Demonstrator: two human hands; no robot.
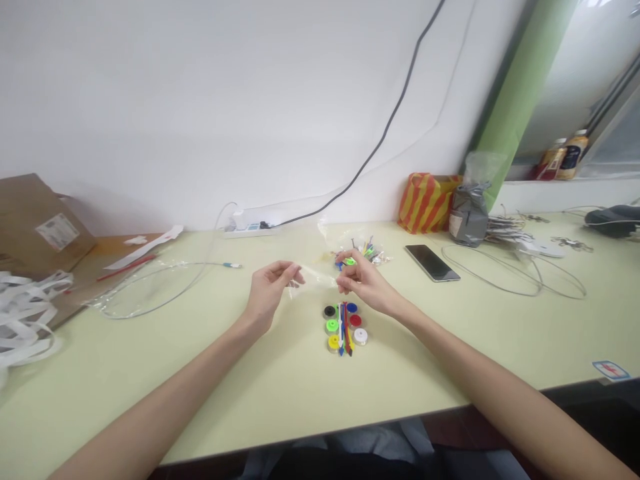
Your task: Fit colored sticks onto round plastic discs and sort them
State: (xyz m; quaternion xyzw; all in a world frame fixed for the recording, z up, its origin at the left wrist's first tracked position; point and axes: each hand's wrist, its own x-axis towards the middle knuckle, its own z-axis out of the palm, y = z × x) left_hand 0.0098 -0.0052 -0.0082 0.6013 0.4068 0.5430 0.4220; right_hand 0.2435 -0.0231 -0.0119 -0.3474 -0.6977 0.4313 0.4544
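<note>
A clear plastic bag point(316, 279) is stretched between my two hands above the table. My left hand point(270, 290) pinches its left end, and my right hand point(364, 281) pinches its right end. Just below lie several small round discs in two columns: a black one point(329, 311), a green one point(332, 326), a yellow one point(335, 343), a blue one point(352, 308), a red one point(355, 321) and a white one point(361, 336). Between the columns lies a bundle of thin coloured sticks with pointed ends point(345, 330). Behind my right hand is a pile of small coloured pieces point(369, 251), partly hidden.
A phone point(431, 263) lies to the right, with a looped cable point(520, 293) beyond it. A striped bag point(427, 203) and a grey bag point(469, 215) stand by the wall. At left are a cardboard box point(40, 223), white strips point(30, 317) and another cable point(175, 300).
</note>
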